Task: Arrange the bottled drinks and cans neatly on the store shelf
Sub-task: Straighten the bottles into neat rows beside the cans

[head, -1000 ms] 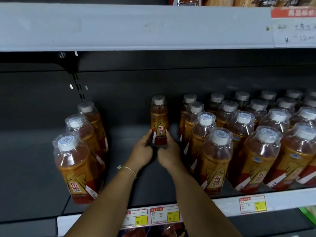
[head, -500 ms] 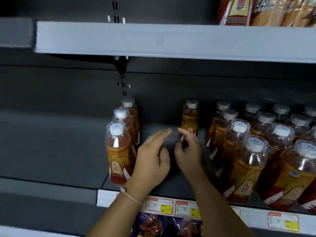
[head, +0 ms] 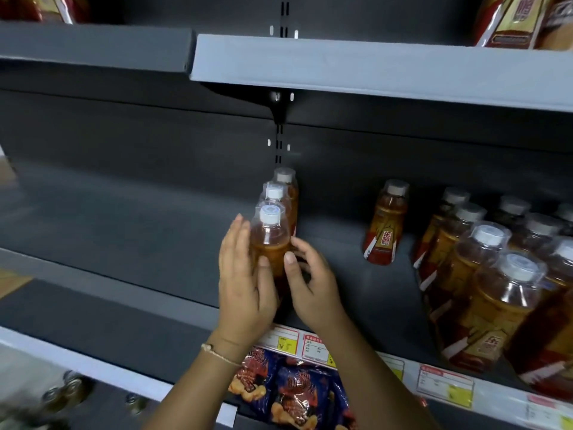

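The front bottle point(head: 269, 240) of a short row of three stood upright on the dark shelf point(head: 341, 274), held between both hands. The left hand point(head: 243, 280) lay flat along its left side with the thumb across the front, while the right hand point(head: 310, 280) curled around its right side, thumb pressed to the label. Its base was hidden, apparently resting on the shelf. A single bottle point(head: 386, 225) stood apart to the right, near the packed rows point(head: 496, 274).
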Demonstrator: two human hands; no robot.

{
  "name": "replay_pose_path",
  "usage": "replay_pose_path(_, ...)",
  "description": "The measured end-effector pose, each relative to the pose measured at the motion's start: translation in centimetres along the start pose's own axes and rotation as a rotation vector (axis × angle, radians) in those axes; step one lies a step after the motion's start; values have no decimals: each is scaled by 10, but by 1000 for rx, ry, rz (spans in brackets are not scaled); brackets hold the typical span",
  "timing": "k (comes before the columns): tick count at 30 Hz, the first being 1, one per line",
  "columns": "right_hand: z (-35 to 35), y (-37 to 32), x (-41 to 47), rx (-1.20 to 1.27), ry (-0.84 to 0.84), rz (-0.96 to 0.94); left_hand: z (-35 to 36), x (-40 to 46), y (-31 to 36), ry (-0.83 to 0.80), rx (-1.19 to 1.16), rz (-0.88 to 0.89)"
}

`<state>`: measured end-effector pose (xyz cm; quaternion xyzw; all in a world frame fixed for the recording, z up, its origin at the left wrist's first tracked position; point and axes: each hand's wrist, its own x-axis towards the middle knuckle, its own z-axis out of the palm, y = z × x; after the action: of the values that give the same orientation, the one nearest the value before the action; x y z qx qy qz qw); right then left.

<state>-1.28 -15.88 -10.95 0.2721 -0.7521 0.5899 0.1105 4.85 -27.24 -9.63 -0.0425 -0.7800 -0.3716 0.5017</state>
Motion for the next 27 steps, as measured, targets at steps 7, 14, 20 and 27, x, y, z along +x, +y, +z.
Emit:
replay_pose_path(7, -1, 9, -8, -30, -209, 173, -6, -22, -13, -119, -74, -433)
replay_pose_path(14, -38, 12, -12, -36, -161, 300, 13, -31, 4, -221, -286, -504)
replay_pose_path(20, -84, 22, -13, -194, -65, 353, 59, -17, 30, -432, -439, -548)
replay_pose_path(27, -114, 35, -9, -321, 148, 450, 113, 1, 42, -620, -516, -627)
